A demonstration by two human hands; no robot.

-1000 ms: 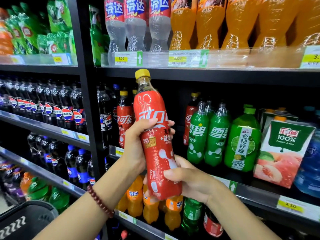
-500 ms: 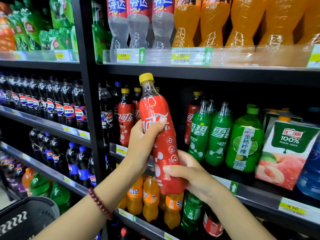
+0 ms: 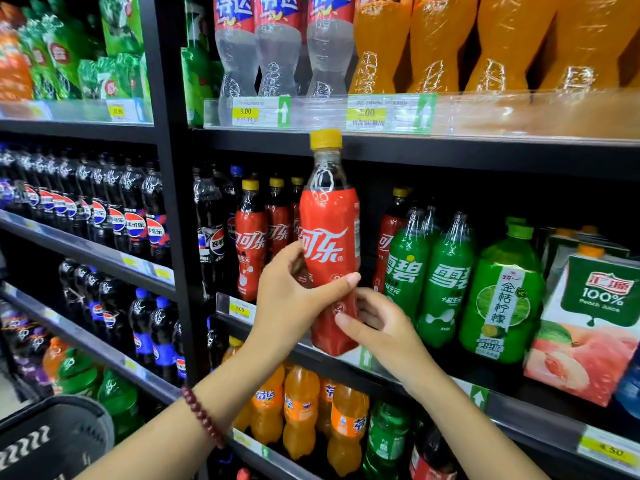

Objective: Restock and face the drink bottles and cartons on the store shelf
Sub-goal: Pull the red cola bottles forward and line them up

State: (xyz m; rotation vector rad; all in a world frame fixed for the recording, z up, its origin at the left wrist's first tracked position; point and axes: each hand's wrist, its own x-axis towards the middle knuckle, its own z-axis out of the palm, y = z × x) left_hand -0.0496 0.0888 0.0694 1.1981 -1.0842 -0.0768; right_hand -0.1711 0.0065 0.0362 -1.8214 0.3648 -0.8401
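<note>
1. Black store shelf stocked with drinks; red cola bottles stand left, green bottles right.
2. My left hand grips the red cola bottle mid-body; upright, at the shelf front.
3. My right hand pinches its lower part.

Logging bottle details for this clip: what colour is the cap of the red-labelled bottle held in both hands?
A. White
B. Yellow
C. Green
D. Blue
B: the held red-labelled bottle carries a yellow cap just under the upper shelf edge, while the left hand and right hand grip its lower half.
</note>
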